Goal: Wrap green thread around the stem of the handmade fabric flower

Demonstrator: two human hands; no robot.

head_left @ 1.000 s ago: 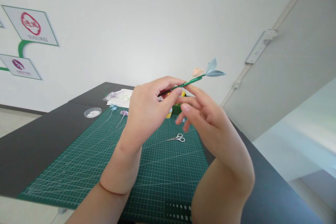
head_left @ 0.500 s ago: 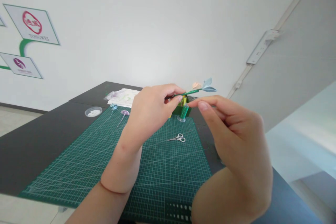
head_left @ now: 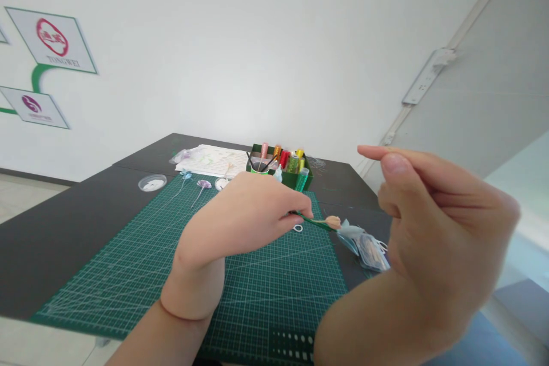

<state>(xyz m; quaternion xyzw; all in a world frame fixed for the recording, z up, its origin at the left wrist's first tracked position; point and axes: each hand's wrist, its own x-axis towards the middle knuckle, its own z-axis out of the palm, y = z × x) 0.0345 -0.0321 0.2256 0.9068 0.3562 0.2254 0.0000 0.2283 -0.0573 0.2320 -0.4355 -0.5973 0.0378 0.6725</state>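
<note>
My left hand (head_left: 244, 214) is low over the green cutting mat (head_left: 128, 274), closed on the green-wrapped stem of a handmade flower (head_left: 332, 221). The flower has a peach bud and pale blue leaves (head_left: 349, 231) and points right, near the mat's right edge. My right hand (head_left: 433, 223) is raised close to the camera, apart from the flower, thumb pressed against the forefinger. Nothing in that pinch is visible.
A green box of tools and thread spools (head_left: 281, 167) stands at the mat's far edge. Small scissors (head_left: 297, 228) peek out beside my left hand. A clear packet (head_left: 372, 253), a round dish (head_left: 151, 183), two small wire flowers (head_left: 203, 184) and papers (head_left: 210, 158) lie on the black table (head_left: 51, 240).
My left hand has dropped toward the mat with the flower, which now points right and low. My right hand let go of the stem and pulled back up toward the camera.
</note>
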